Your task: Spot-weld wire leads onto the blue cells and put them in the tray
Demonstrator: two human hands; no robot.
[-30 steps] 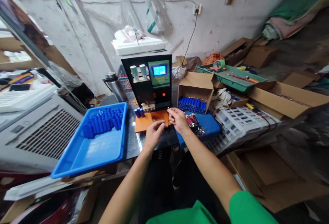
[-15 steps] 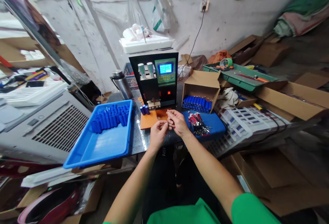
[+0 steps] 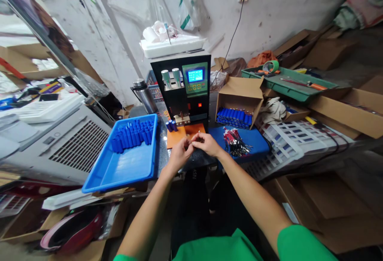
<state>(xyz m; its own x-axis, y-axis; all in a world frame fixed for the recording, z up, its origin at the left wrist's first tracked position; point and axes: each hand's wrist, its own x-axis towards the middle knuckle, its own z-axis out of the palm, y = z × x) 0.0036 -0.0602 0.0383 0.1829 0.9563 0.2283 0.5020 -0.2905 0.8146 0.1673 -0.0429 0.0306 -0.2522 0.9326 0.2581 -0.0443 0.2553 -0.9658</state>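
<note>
My left hand and my right hand meet over the front of an orange board. Both are closed in a pinch, fingertips almost touching; what they hold is too small to make out. Behind them stands a black machine with a lit blue screen. A few blue cylinders stand upright on the board's left. To the right, a bundle of red and black wires lies on a blue pad.
At the left is a blue tray holding several blue cylinders. An open cardboard box with more cylinders stands behind the pad. A steel flask is left of the machine, and a green tray at the back right.
The camera view has shifted, so the bench scene sits slightly further right. My hands remain together over the board, with my right fingers now lower and flatter.
</note>
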